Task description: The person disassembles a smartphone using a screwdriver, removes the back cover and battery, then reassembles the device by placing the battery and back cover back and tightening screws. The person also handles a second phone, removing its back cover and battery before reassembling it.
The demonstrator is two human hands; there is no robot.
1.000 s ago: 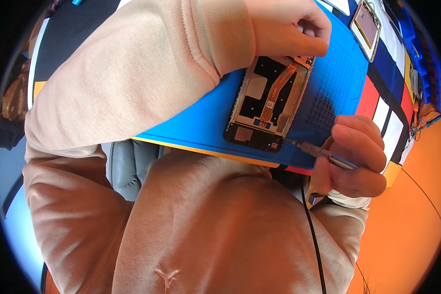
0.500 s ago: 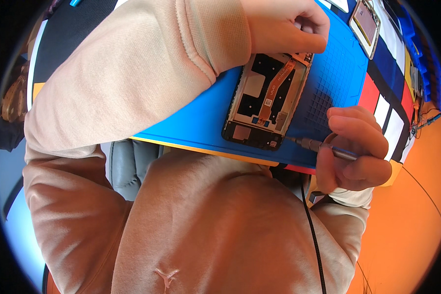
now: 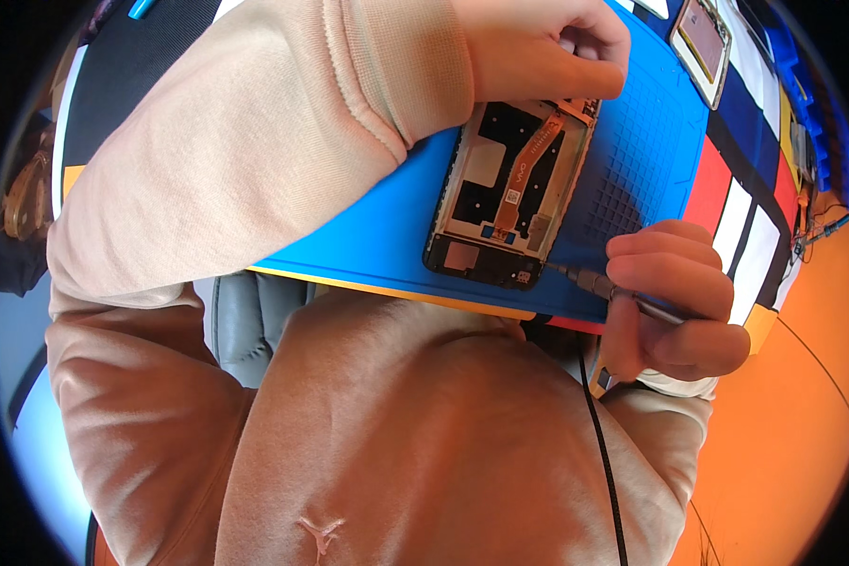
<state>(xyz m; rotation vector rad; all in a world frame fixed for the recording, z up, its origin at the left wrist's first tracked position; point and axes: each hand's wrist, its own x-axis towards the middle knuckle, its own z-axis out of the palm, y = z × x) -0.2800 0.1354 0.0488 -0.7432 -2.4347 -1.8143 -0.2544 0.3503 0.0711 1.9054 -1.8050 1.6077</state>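
An opened phone [image 3: 486, 189] lies tilted on a blue work mat [image 3: 349, 247], its inner frame and orange-brown flex cable [image 3: 522, 174] facing up. Over its far end is my left hand [image 3: 552, 52], fingers curled and thumb by the top edge; the hand covers that end. My right hand [image 3: 674, 297] grips a slim metal pen-like tool [image 3: 590, 280] with a knurled collar and thin tip. That tip meets the phone's near right corner. Whether it is a blade or a screwdriver bit I cannot tell.
A separate phone frame or cover [image 3: 701, 52] lies at the far right on the patterned tablecloth [image 3: 712, 184]. Blue bins [image 3: 811, 113] stand along the right edge. A black cord [image 3: 602, 453] hangs in front of my sweatshirt.
My left hand and the phone have shifted slightly left together. My right fingers have closed further round the tool and moved a little left; its tip stays at the phone's corner.
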